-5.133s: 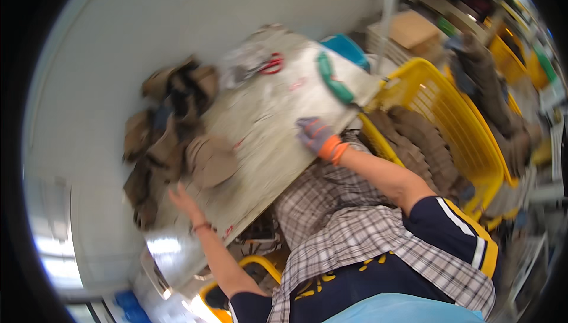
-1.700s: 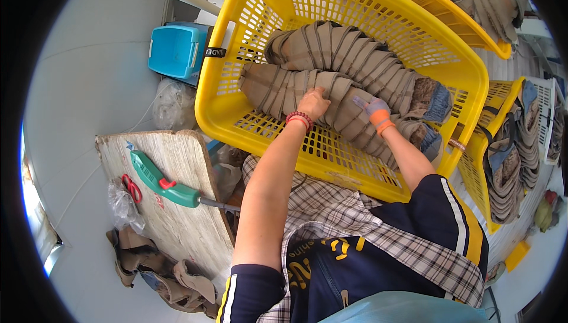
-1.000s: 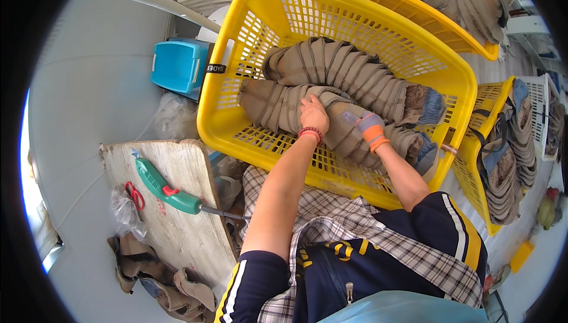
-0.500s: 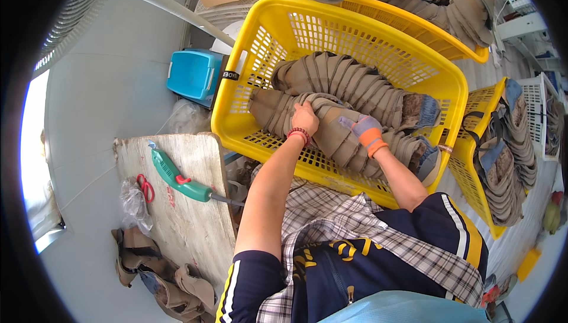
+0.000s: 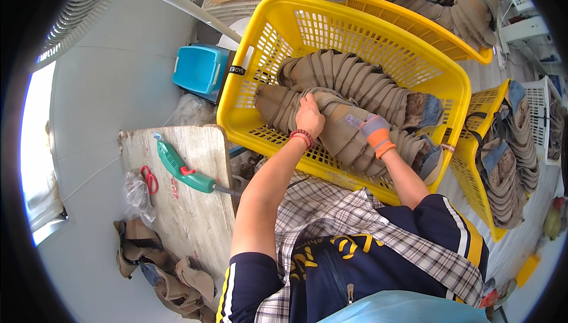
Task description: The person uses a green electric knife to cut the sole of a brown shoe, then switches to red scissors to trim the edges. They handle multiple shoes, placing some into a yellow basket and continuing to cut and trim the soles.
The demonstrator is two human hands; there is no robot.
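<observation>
Two long stacks of nested brown fabric pieces lie side by side in a large yellow plastic basket [image 5: 278, 9]. The far stack [image 5: 349, 77] ends at the right in a blue, fuzzy-lined piece. On the nearer stack [image 5: 340, 136], my bare left hand [image 5: 310, 118] is closed over the upper edge of a piece, a red bead bracelet at its wrist. My right hand [image 5: 374, 135], in an orange and purple glove, grips the same stack farther right, its thumb pointing left. Some of its fingertips are hidden.
A worn board [image 5: 198, 216] at the left bears a green corded hand tool [image 5: 183, 172] and red scissors [image 5: 149, 181]. Brown pieces [image 5: 163, 264] lie below it. A blue bin [image 5: 198, 69] stands beyond. More filled yellow baskets [image 5: 473, 163] stand at the right and behind.
The view has shifted slightly, so everything sits a little farther right. Both hands stay on the nearer stack with almost the same hold.
</observation>
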